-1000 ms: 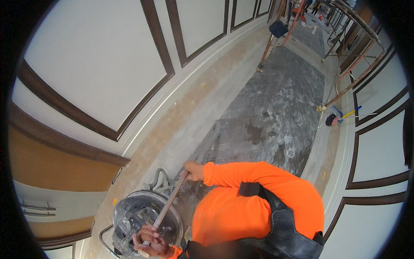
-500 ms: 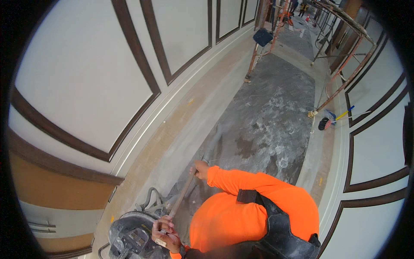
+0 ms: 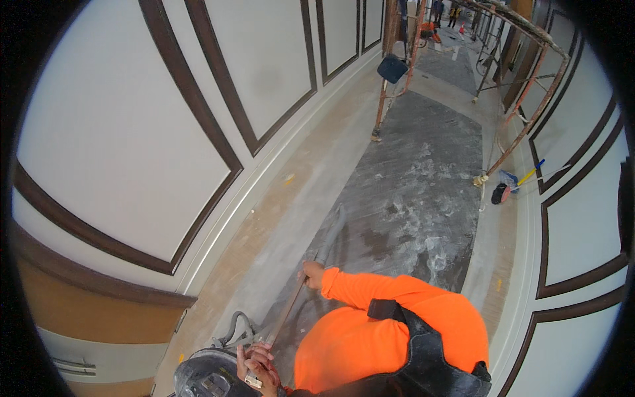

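Observation:
A long, dusty vacuum wand (image 3: 287,313) slants across the floor in front of me. Higher up, my right hand (image 3: 313,273) is closed around it. Near its lower end, my left hand (image 3: 258,368) grips it with curled fingers, partly hiding that end. Beyond my right hand, the wand runs on as a grey tube toward the dark floor covering (image 3: 433,178), which is streaked with white dust. Beside my left hand stands a dusty, round-topped vacuum (image 3: 206,374), cut off by the lower edge. A grey hose (image 3: 239,324) loops next to it.
Scaffold frames (image 3: 529,116) on wheels stand ahead, with a dark bucket-like object (image 3: 392,69) on the left one. A brush and dustpan (image 3: 506,187) lie by the right wall. Panelled walls (image 3: 126,139) line both sides. People (image 3: 454,13) are far off.
The view has shifted slightly, and the vacuum now sits lower in the picture. Both hands keep hold of the wand and appear a little lower.

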The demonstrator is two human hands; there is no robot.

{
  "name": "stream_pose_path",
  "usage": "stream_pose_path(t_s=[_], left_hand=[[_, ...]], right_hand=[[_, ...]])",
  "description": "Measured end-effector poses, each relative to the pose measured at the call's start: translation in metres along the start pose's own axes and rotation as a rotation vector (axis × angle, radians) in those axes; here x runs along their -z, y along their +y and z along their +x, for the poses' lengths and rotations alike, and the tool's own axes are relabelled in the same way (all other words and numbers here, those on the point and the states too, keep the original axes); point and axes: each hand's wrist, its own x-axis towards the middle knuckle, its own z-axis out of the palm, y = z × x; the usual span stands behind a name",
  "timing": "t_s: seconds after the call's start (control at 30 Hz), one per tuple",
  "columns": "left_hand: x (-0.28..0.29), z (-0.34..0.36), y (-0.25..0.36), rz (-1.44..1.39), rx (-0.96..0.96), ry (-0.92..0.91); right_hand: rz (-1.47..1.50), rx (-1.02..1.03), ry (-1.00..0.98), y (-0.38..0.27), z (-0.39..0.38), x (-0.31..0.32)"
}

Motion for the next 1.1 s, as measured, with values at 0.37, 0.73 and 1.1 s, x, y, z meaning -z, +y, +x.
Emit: stream_pose_path(t_s=[0.37,0.73,1.1], left_hand=[[0.032,-0.018,0.023,0.077,-0.065,0.202],[0.044,-0.013,0.015,0.098,-0.057,0.225],[0.016,0.001,-0.016,-0.053,0.137,0.168]], right_hand=[[-0.138,-0.015,-0.063,0.059,-0.029,-0.068],[-0.26,-0.059,-0.154,0.069,0.012,-0.062],[-0.304,0.027,-0.055,0.001,-0.009,-0.002]])
